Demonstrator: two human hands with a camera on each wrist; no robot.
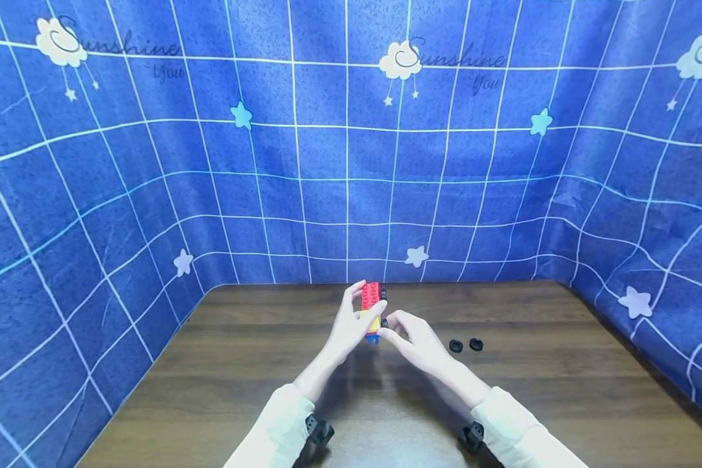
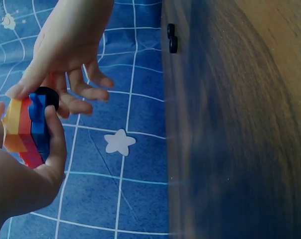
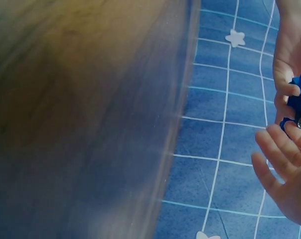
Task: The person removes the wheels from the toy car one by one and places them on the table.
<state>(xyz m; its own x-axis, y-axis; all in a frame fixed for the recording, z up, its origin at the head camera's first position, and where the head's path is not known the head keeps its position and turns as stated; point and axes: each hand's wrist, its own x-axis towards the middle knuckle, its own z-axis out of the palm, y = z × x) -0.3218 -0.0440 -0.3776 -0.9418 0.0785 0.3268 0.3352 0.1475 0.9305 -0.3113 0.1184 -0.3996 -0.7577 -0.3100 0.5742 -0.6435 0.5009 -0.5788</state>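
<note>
A toy car [image 1: 370,298] of building bricks, red and yellow on a blue base, is held above the table. My left hand [image 1: 345,328] grips it along its body, one finger lying on the blue base [image 2: 39,124] in the left wrist view. Two black wheels show on its right side, a far wheel [image 1: 383,295] and a near wheel [image 2: 50,97]. My right hand [image 1: 416,339] pinches at the near wheel with thumb and index finger; the other fingers spread loosely. In the right wrist view the car is partly cut off by the frame edge.
Two loose black wheels, one left [image 1: 455,346] and one right [image 1: 476,344], lie on the brown wooden table [image 1: 240,370] to the right of my hands. A blue gridded cloth [image 1: 322,149] with stars and clouds hangs behind the table and along both sides.
</note>
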